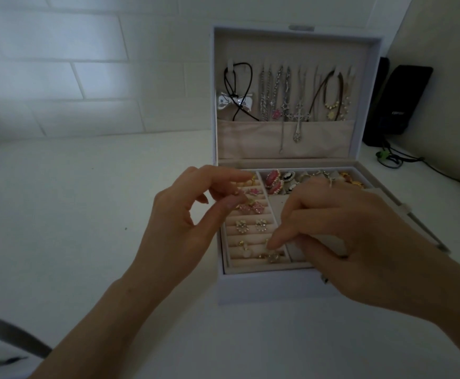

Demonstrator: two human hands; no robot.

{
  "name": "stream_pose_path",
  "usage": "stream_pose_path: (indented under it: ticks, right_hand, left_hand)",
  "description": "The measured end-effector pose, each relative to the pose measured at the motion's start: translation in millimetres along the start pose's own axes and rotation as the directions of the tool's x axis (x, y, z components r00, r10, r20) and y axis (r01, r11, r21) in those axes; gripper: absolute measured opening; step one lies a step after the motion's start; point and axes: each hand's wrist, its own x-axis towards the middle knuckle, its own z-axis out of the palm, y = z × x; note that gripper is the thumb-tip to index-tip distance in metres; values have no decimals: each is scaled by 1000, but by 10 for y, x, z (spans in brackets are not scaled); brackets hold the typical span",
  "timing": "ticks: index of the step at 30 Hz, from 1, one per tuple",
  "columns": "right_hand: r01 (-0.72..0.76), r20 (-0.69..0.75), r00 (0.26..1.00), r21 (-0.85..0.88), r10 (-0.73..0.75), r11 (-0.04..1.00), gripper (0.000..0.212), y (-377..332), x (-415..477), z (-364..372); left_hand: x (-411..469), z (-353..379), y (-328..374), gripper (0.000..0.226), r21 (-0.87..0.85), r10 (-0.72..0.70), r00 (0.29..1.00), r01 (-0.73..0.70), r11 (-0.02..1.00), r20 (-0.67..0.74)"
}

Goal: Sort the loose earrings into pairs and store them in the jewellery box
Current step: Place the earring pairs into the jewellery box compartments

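While left hand (185,212) pinches an earring (248,200), right hand's (346,228) grasp at jewellery box (264,285) front is unclear.

White jewellery box (264,285) sits on the tabletop, lid (297,47) raised upright, lined in beige. In its left padded rolls sit earrings in rows: a pink flower pair (250,207), below it a white-petalled pair (250,225), and small gold ones nearest the front. Pink pearl-rimmed ovals (274,180) lie in the back compartment

left hand (179,214) pinches gold earring (250,201) | right hand (346,222) fingertips (274,243) on earring rolls (246,233) | jewellery box (264,288) open
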Motion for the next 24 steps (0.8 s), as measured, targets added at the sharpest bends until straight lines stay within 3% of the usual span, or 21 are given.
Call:
stream_pose_path:
  ticks: [10,15,24]
  right_hand:
    - [-90,13,996,2,90,996,34,89,-3,105]
    - [-103,-56,993,74,107,992,26,78,4,91]
    - [-226,-36,971,188,237,956,11,50,40,251]
  left_hand:
    - [-7,-35,-1,8,-49,-1,1000,0,999,-24]
    - [-35,-33,11,9,-77,6,999,-2,997,52]
    - [-77,-36,58,9,-19,104,988,-103,995,117]
